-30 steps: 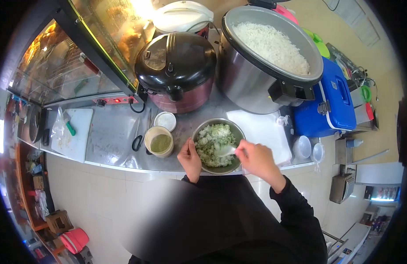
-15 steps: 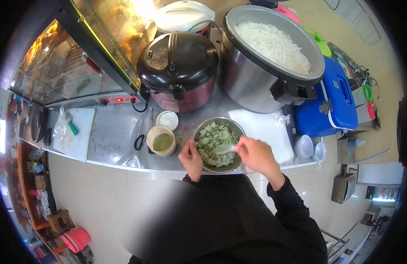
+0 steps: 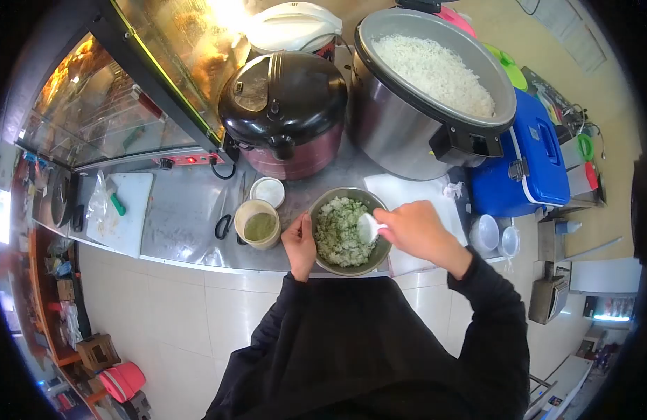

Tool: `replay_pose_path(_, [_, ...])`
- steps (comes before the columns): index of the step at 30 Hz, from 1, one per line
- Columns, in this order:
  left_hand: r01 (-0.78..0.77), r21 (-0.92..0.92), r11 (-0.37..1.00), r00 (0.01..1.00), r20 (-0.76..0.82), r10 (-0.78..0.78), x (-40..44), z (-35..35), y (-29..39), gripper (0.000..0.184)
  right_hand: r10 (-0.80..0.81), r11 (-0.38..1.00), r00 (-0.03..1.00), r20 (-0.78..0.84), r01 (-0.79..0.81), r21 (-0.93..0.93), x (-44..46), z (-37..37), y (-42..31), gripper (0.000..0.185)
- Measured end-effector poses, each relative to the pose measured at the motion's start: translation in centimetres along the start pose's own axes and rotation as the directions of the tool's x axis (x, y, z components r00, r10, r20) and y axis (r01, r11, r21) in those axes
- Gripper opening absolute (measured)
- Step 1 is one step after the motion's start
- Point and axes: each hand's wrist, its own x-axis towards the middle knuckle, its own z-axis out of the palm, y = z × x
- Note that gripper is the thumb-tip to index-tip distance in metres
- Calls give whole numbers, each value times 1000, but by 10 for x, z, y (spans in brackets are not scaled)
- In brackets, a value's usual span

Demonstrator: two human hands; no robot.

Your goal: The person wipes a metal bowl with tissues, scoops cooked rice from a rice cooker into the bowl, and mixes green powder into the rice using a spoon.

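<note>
A metal bowl point(image 3: 372, 199) of white rice flecked with green point(image 3: 339, 241) stands at the counter's front edge. My left hand point(image 3: 300, 248) grips the bowl's left rim, thumb up along the edge. In my right hand point(image 3: 421, 231) is a white spoon point(image 3: 367, 227), its scoop tilted against the rice at the bowl's right side. Just left of my left hand, a tub of green powder point(image 3: 259, 227) sits uncovered. A round white lid point(image 3: 267, 190) lies behind that tub.
A dark rice cooker point(image 3: 285, 105) and a large open cooker of white rice point(image 3: 400, 126) stand behind the bowl. Rightward are white sheets point(image 3: 416, 199), a blue cool box point(image 3: 523, 161) and plastic cups point(image 3: 485, 232). Scissors point(image 3: 223, 225), a cutting board point(image 3: 131, 210) and a glass warmer point(image 3: 92, 105) are leftward.
My right hand has moved right with the spoon, whose scoop has gone from the middle of the rice to the bowl's right side. My left hand stays at the rim.
</note>
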Motion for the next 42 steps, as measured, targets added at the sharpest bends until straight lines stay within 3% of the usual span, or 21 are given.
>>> replay_pose_path(4, [15,-45,999,998,57,-13,9,0,-4,31,-128,989,982,139,137,-58,-6,34,19,16])
replay_pose_path(8, [48,-95,994,997,-52,-53,0,12,-4,30,103,964,990,98,-124,236,-26,74,0,16])
replay_pose_path(11, [-19,-8,1000,990,-138,17,-21,22,4,29,312,819,947,78,-310,483,-34,95,-31,20])
replay_pose_path(14, [-6,-92,996,994,-111,-4,-31,20,11,29,429,587,889,159,-408,699,-30,91,-24,21])
replay_pose_path(18, [25,-110,994,1000,-15,-27,-45,11,26,28,415,285,846,334,-470,836,-33,106,2,23])
replay_pose_path(22, [24,-71,997,1000,1,-24,-49,6,24,27,437,392,878,193,-380,838,-41,80,-1,20])
replay_pose_path(25, [17,-24,1000,1000,-4,-17,-47,5,19,27,507,569,857,-94,-251,783,-39,68,-14,17])
replay_pose_path(29, [-56,-23,998,998,-29,56,-43,11,15,27,525,805,842,-123,-444,395,-6,105,-40,15])
replay_pose_path(32, [-60,5,998,993,-99,60,-37,12,9,27,433,881,899,-64,-406,244,-17,91,-59,15])
replay_pose_path(37, [-46,-10,999,997,-59,46,-37,10,13,31,420,833,906,55,-409,371,-28,42,-33,16])
replay_pose_path(40, [-46,-14,999,996,-73,45,-38,10,8,32,483,756,874,46,-443,482,-12,15,-31,17])
replay_pose_path(42, [-32,-3,999,996,-78,32,-38,11,6,31,472,798,879,-64,-394,456,6,49,-31,16])
